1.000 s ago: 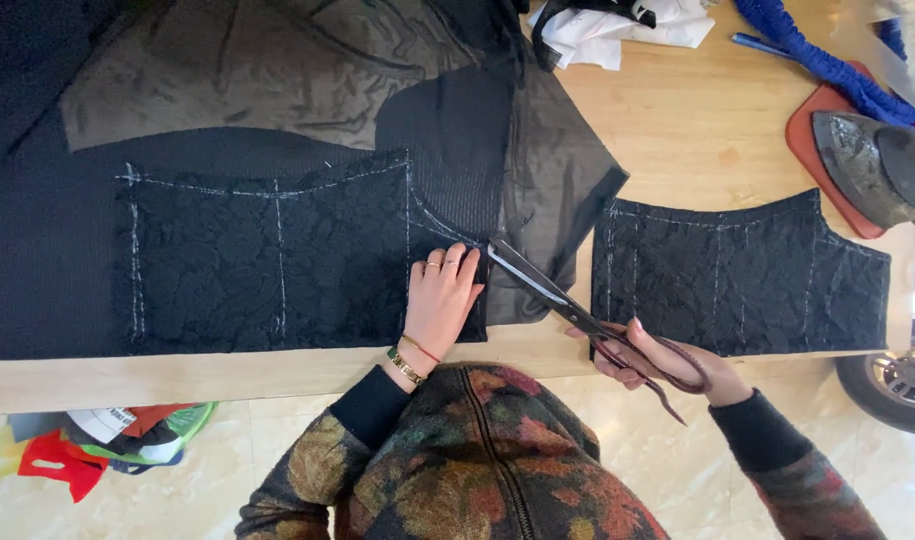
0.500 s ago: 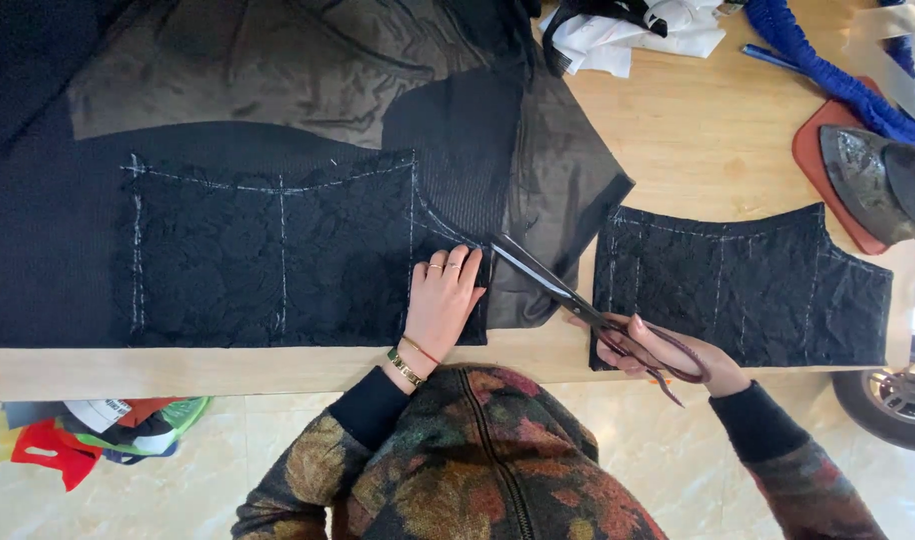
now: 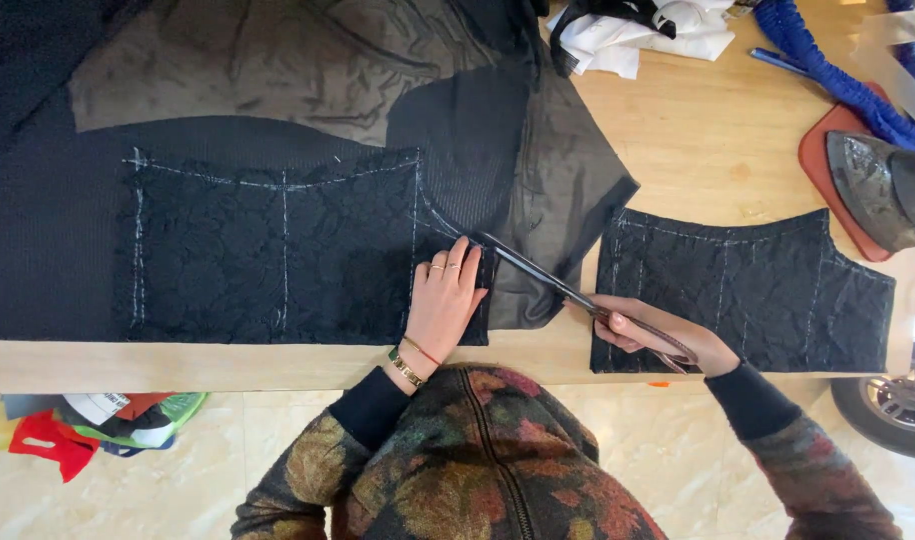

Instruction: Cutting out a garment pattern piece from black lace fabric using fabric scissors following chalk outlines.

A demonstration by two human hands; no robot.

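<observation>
Scissors (image 3: 568, 290) gripped in closed right hand (image 3: 658, 335), blades at chalk-marked lace panel (image 3: 278, 255). Left hand (image 3: 448, 295), open flat, pins the panel. Fingertips lie near the blades: slipping fabric risks a crooked cut.

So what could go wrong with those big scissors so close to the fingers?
The scissors in the right hand point their tips toward the left hand, which lies flat on the black lace fabric; the fingers could perhaps get nicked. The blades might also stray off the chalk lines, or catch the grey lining bunched beside them.
</observation>
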